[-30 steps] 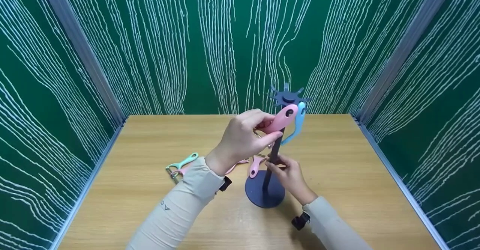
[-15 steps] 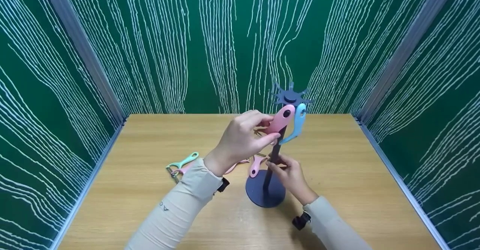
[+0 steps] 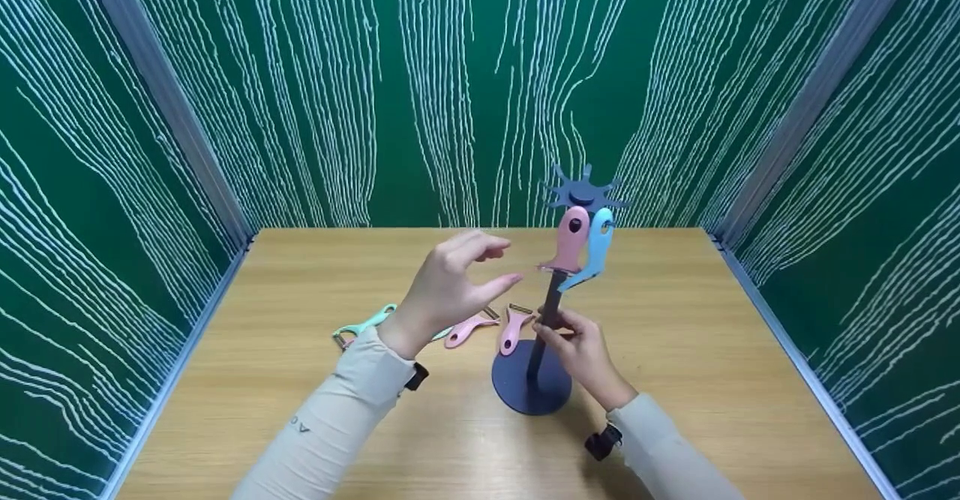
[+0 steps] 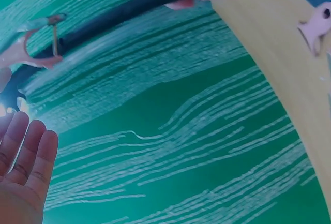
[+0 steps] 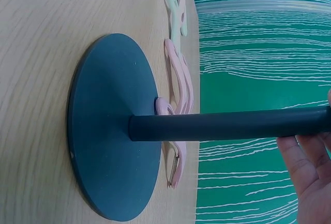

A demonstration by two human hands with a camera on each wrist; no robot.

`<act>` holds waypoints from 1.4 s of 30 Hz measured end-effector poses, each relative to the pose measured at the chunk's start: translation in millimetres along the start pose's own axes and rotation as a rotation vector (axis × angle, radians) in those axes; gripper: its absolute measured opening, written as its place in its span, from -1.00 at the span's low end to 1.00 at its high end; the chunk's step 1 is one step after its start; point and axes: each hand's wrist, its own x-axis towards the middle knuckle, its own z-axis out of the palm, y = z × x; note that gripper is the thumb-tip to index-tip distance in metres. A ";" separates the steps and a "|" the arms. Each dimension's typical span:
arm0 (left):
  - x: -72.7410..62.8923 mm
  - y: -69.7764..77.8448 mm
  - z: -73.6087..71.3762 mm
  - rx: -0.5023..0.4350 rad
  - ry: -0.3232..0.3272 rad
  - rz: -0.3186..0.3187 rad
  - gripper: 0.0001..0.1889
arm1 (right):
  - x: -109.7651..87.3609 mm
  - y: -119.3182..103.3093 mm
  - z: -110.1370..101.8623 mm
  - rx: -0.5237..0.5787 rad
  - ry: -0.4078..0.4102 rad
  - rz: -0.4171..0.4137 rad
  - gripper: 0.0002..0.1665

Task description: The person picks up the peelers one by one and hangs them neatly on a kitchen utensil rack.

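A dark stand with a round base (image 3: 531, 380), an upright post (image 5: 227, 126) and a spiked top (image 3: 582, 194) rises from the table. From its top hang a pink peeler (image 3: 572, 239) and, to the right, a blue peeler (image 3: 599, 245). My right hand (image 3: 583, 350) grips the post partway up, thumb and fingers around it. Left of the hanging peelers, my left hand (image 3: 457, 282) is apart from them, thumb and fingers spread with nothing between. In the left wrist view, the straightened fingers (image 4: 39, 154) show below the pink peeler's forked head (image 4: 26, 50).
Several more peelers lie on the wooden table: a pink peeler (image 3: 513, 330) beside the base, another pink peeler (image 3: 469, 330) to its left and a mint green peeler (image 3: 367, 323), partly behind the left forearm. Green walls with white streaks enclose the table.
My left hand has let go of the pink peeler and drawn back to the left. The peeler now hangs upright from the stand's top. My right hand keeps its grip on the post.
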 end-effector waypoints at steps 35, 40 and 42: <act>-96.5 -72.3 -26.3 0.124 -0.133 -0.386 -0.61 | 0.5 -1.6 -1.7 0.021 -0.044 0.041 -0.80; -113.0 -83.2 -27.9 0.134 -0.157 -0.473 -0.60 | 0.0 -0.9 -2.2 0.022 -0.043 0.038 -0.77; -120.1 -88.0 -29.0 0.132 -0.170 -0.507 -0.59 | -0.8 -0.8 -2.3 0.018 -0.034 0.039 -0.78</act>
